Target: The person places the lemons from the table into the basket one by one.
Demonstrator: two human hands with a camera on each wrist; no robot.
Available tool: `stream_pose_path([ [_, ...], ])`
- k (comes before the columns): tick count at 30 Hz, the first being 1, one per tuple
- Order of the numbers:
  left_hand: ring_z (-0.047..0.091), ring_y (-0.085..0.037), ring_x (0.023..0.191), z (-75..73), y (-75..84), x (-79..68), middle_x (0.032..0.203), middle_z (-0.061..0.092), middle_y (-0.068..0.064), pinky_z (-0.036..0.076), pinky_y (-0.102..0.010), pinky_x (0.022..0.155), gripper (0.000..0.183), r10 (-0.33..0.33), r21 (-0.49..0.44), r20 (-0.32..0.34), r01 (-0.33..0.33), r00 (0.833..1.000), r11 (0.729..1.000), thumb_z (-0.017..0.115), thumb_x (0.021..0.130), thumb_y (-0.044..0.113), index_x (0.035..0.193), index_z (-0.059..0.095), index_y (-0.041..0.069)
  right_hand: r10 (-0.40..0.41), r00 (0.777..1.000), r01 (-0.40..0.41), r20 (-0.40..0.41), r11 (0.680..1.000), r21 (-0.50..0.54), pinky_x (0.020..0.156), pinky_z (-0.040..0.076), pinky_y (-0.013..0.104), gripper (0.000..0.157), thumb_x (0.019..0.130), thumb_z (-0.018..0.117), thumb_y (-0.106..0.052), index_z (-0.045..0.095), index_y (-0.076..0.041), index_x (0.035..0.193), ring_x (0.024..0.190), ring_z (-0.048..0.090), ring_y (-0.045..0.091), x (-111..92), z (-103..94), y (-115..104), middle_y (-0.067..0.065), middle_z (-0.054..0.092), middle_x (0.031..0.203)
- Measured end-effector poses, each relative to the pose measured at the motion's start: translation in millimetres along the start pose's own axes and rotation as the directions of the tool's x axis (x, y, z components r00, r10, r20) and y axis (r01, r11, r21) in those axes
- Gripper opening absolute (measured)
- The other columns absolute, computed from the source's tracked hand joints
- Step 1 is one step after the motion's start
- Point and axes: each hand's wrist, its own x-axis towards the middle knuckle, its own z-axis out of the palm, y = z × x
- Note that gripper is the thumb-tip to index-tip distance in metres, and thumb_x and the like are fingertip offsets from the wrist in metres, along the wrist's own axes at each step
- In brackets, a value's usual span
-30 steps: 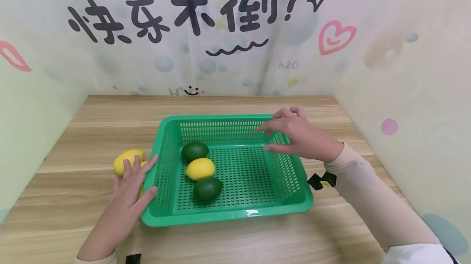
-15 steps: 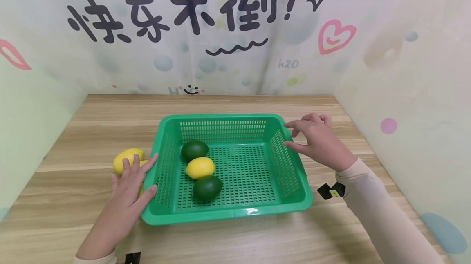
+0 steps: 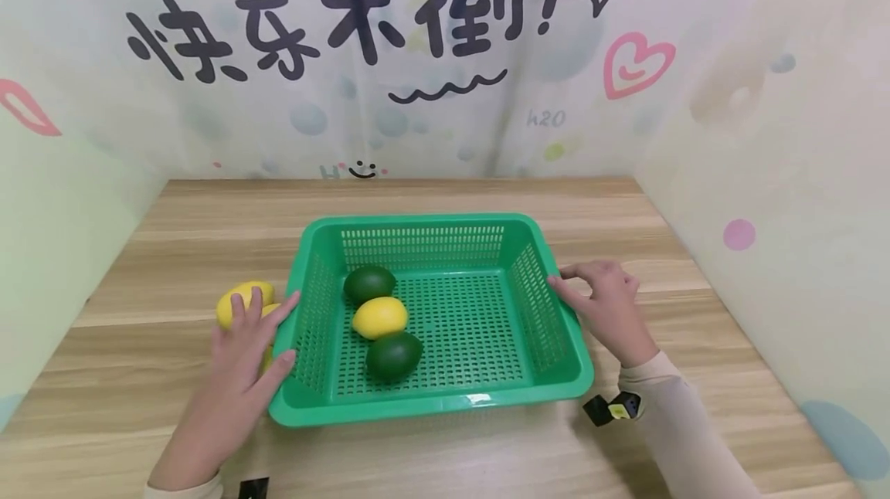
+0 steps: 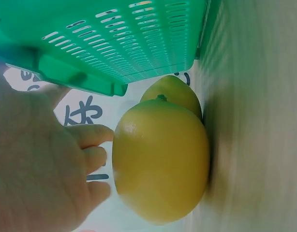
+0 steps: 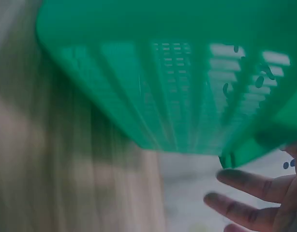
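Closest in, the left hand [image 3: 243, 364] has its fingers spread fairly wide, thumb and forefinger resting on the rim of the green basket [image 3: 445, 408], the only one, standing on the tabletop [image 3: 417, 460]. The right hand [image 3: 608, 310] is at the opposite rim, thumb at the edge, fingers outside it in a narrower shape; whether they pinch the rim I cannot tell. The step in hand seems to be getting hold of both short sides; the next move would call for an even, firm grip so the contents do not roll. Three fruits sit close together in the basket's left half: a nearer dark green fruit [image 3: 394, 357], one yellow lemon [image 3: 379, 318] and a farther dark green fruit [image 3: 369, 284]. Outside, by the left hand, lie at least two more lemons, a nearer loose lemon [image 4: 160, 164] and a farther loose lemon [image 4: 175, 92]. Farthest back is the printed wall [image 3: 271, 124].
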Motion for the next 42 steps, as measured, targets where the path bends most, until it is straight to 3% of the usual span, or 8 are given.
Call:
stream_pose_path([
  [4, 0.004, -0.049, 0.154, -1.4, 2.2, -2.8, 0.162, 0.025, -0.033, -0.012, -0.066, 0.119, 0.060, 0.040, 0.055, -0.103, -0.035, 0.994, 0.998, 0.056, 0.105, 0.022, 0.161, 0.037, 0.020, 0.022, 0.999, -0.019, -0.029, 0.994, 0.112, 0.101, 0.015, 0.070, 0.028, 0.101, 0.067, -0.027, 0.077, -0.001, 0.098, 0.129, 0.046, 0.043, -2.7, 10.1, -2.9, 0.022, 0.070, 0.125],
  [7, 0.013, -0.049, 0.153, -4.2, 5.7, -4.1, 0.160, 0.033, -0.031, -0.005, -0.063, 0.122, 0.057, -0.001, 0.058, -0.159, 0.010, 0.987, 0.998, 0.056, 0.105, 0.021, 0.159, 0.040, 0.012, 0.078, 0.997, -0.070, -0.024, 0.972, 0.224, 0.111, 0.010, 0.075, 0.029, 0.101, 0.067, -0.026, 0.074, 0.001, 0.095, 0.145, 0.035, 0.043, -3.6, 13.9, -1.8, 0.023, 0.062, 0.138],
  [12, 0.025, -0.067, 0.139, -11.5, 12.1, -7.4, 0.149, 0.045, -0.034, 0.025, -0.082, 0.102, 0.047, -0.159, 0.082, -0.211, 0.179, 0.965, 0.980, 0.051, 0.107, 0.020, 0.152, 0.048, 0.004, 0.143, 0.990, -0.137, 0.013, 0.911, 0.390, 0.117, 0.002, 0.074, 0.033, 0.102, 0.067, -0.028, 0.070, 0.004, 0.092, 0.158, 0.007, 0.028, -4.5, 18.7, 3.7, 0.017, 0.046, 0.157],
  [15, 0.062, -0.057, 0.106, -14.2, 12.3, -7.7, 0.128, 0.064, -0.033, 0.053, -0.067, 0.082, 0.042, -0.155, 0.157, -0.235, 0.194, 0.960, 0.968, 0.056, 0.103, 0.016, 0.142, 0.058, 0.001, 0.131, 0.991, -0.120, 0.001, 0.903, 0.413, 0.117, 0.003, 0.073, 0.033, 0.102, 0.067, -0.028, 0.069, 0.003, 0.091, 0.158, 0.009, 0.026, -4.9, 19.3, 5.1, 0.014, 0.048, 0.156],
  [19, 0.062, -0.043, 0.087, -16.7, 9.0, -8.7, 0.115, 0.067, -0.029, 0.054, -0.055, 0.073, 0.039, -0.118, 0.258, -0.180, 0.162, 0.977, 0.952, 0.067, 0.097, 0.013, 0.132, 0.064, -0.005, 0.120, 0.993, -0.100, -0.021, 0.901, 0.423, 0.117, 0.005, 0.074, 0.032, 0.102, 0.067, -0.026, 0.070, 0.003, 0.090, 0.157, 0.015, 0.025, -4.9, 19.4, 5.2, 0.014, 0.053, 0.152],
  [22, 0.056, -0.053, 0.117, -18.3, 6.3, -11.6, 0.127, 0.063, -0.032, 0.044, -0.070, 0.093, 0.044, -0.123, 0.298, -0.086, 0.144, 0.989, 0.944, 0.075, 0.093, 0.014, 0.131, 0.063, -0.006, 0.119, 0.992, -0.094, -0.032, 0.901, 0.424, 0.117, 0.006, 0.074, 0.031, 0.102, 0.067, -0.025, 0.070, 0.004, 0.090, 0.157, 0.017, 0.026, -5.7, 19.5, 6.2, 0.016, 0.054, 0.150],
  [35, 0.057, -0.056, 0.117, -18.5, -6.2, -17.4, 0.129, 0.060, -0.035, 0.045, -0.072, 0.092, 0.062, -0.140, 0.291, 0.035, 0.124, 0.990, 0.949, 0.085, 0.075, -0.002, 0.132, 0.061, -0.001, -0.063, 0.989, 0.087, -0.135, 0.981, 0.176, 0.118, 0.004, 0.066, 0.020, 0.100, 0.068, -0.016, 0.075, -0.001, 0.088, 0.151, 0.030, 0.042, -3.9, 20.1, 8.4, 0.020, 0.061, 0.141],
  [42, 0.064, -0.046, 0.104, -17.0, -11.8, -17.1, 0.125, 0.062, -0.031, 0.051, -0.066, 0.080, 0.060, -0.187, 0.291, 0.066, 0.161, 0.980, 0.943, 0.082, 0.083, 0.009, 0.137, 0.058, 0.005, -0.037, 0.991, 0.054, -0.125, 0.989, 0.134, 0.115, 0.003, 0.070, 0.042, 0.099, 0.070, -0.017, 0.064, -0.001, 0.138, 0.148, 0.035, 0.041, -4.3, 17.4, 3.3, 0.023, 0.069, 0.126],
])
